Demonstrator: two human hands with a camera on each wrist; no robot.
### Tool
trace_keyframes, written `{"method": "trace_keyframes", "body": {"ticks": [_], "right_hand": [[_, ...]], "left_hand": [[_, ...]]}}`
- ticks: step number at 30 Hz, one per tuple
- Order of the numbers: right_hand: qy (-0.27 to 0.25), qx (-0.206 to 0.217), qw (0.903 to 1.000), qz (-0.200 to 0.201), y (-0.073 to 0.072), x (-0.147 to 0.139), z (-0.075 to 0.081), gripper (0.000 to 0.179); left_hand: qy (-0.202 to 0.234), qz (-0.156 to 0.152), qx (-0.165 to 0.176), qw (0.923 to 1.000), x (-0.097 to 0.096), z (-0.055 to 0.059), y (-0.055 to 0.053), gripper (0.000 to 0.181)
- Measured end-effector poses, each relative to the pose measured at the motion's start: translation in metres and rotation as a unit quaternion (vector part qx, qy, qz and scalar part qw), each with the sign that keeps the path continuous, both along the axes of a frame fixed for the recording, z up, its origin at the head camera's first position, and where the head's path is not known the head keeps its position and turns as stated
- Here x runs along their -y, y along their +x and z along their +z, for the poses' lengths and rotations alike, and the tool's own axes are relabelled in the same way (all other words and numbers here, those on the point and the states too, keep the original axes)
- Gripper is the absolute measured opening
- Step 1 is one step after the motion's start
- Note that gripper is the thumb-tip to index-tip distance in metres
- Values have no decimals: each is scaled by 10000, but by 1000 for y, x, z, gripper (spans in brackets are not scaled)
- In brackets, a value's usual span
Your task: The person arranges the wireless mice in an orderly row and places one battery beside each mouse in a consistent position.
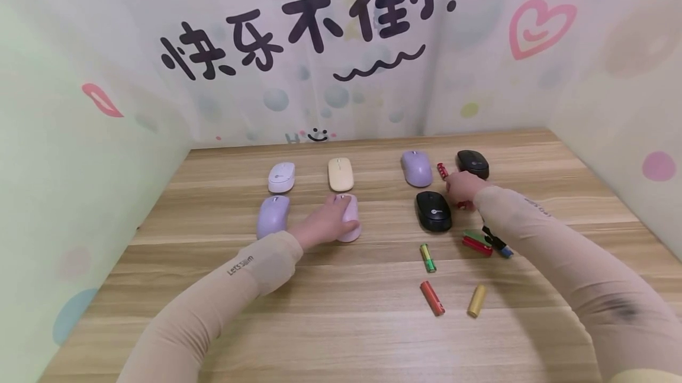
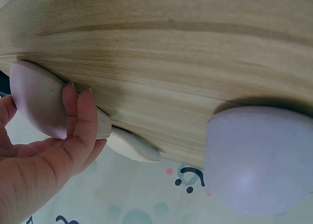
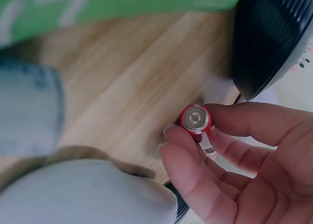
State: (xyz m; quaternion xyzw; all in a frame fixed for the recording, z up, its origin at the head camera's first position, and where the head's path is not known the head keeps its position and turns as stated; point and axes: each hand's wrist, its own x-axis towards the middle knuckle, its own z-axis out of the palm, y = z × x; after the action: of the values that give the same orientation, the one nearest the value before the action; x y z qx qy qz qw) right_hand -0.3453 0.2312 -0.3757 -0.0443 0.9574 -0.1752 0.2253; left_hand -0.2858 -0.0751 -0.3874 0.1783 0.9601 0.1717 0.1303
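Note:
My left hand holds a pale pink computer mouse by its sides on the table. In the left wrist view, the fingers curl around the mouse's front part. A purple mouse sits just left of this hand. Over at the right, my right hand pinches a red battery between thumb and fingertips, its flat metal end facing the wrist camera. Near that hand are a black mouse, another black mouse behind it and a red battery lying on the table.
Along the back stand a white mouse, a cream mouse and a purple mouse. Loose batteries lie at the right: green-yellow, orange-red, gold, red and blue-black. Fabric walls edge the wooden table.

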Motion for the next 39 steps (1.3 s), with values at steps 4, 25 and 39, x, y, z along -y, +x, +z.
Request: {"method": "trace_keyframes", "body": {"ticks": [4,25,39], "right_hand": [[106,-82,9999,47,-1,-1,-2,14],[697,-1870,9781,593,31,0,36,35],[452,-1025,9804,1621,85,-25,24,32]], "left_hand": [[-37,-30,-99,9999,0,1,1,67],[3,-40,-95,9999,0,3,2,66],[43,-9,-126,9999,1,-2,0,67]]}}
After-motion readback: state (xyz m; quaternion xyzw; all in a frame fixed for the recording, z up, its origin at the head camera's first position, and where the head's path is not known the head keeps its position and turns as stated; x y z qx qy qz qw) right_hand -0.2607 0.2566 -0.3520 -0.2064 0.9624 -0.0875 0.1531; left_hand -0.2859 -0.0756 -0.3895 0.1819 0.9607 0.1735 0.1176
